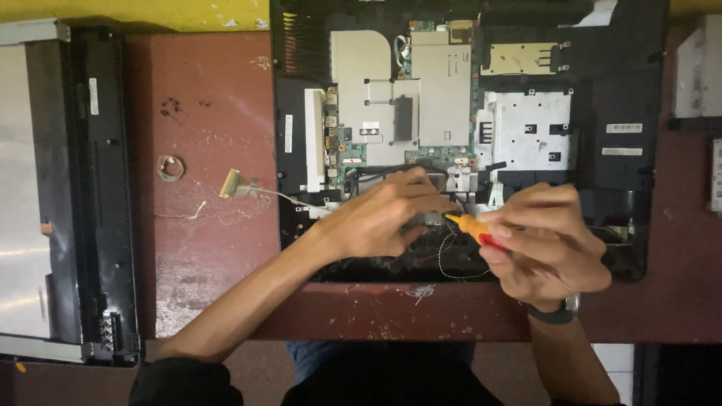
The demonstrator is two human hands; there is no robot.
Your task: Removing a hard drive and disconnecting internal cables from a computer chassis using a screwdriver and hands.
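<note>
The right hand (545, 240) is curled into a closed grip around the orange-and-red handle of a screwdriver (474, 228), fingers folded over it, wrist with a dark watch band (553, 313) bent toward the body. The tool lies nearly level, its tip end pointing away from the grip toward the left hand (383, 214). That hand rests palm down, fingers extended and pressed together on a small part just beyond the tool's tip; whether it pinches anything cannot be told. Both hands work over the lower edge of an opened black device chassis (624, 173) lying on the reddish bench (203, 225). Above the grip sit the green circuit board (353, 154) and metal shield plates (444, 90). Well left of the grip lie a flat-cable connector (233, 184) and a detached black panel (101, 188).
</note>
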